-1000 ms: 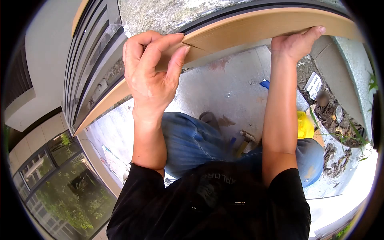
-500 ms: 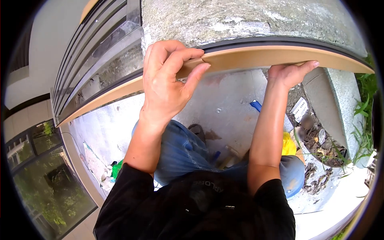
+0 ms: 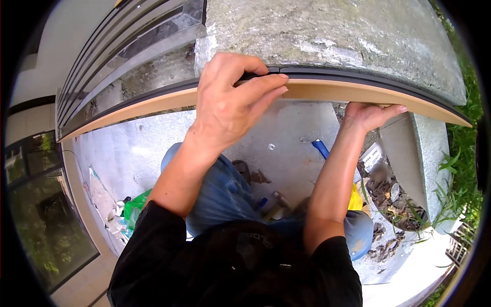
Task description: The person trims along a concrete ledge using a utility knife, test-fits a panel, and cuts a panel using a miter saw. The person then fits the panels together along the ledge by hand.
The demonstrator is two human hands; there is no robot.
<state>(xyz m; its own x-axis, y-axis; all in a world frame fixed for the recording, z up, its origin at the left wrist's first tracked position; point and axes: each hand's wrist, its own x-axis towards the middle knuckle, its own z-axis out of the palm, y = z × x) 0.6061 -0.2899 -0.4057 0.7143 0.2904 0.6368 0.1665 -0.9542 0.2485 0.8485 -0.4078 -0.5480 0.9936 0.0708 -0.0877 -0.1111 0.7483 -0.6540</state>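
A long tan trim strip (image 3: pixel 337 94) with a dark grey top edge runs in a curve along the concrete ledge. My left hand (image 3: pixel 227 100) is at a joint in the strip, its fingers bent over the dark edge and the thumb close below the index finger. Farther right, my right hand (image 3: pixel 369 116) presses up against the strip's lower side with the palm turned upward and the thumb stretched right. The other fingers of that hand are mostly hidden by the strip.
Rough concrete (image 3: pixel 317 36) rises beyond the strip. Below lie a blue-handled object (image 3: pixel 320 148), a yellow item (image 3: pixel 355 198), a green bag (image 3: pixel 134 209) and a pit of soil and dry leaves (image 3: pixel 396 202). Metal railings (image 3: pixel 128 48) stand left; grass (image 3: pixel 463 153) grows right.
My left hand has slid right along the strip to the joint, and its thumb has closed toward the index finger. My right hand stays against the strip. The whole view has shifted slightly.
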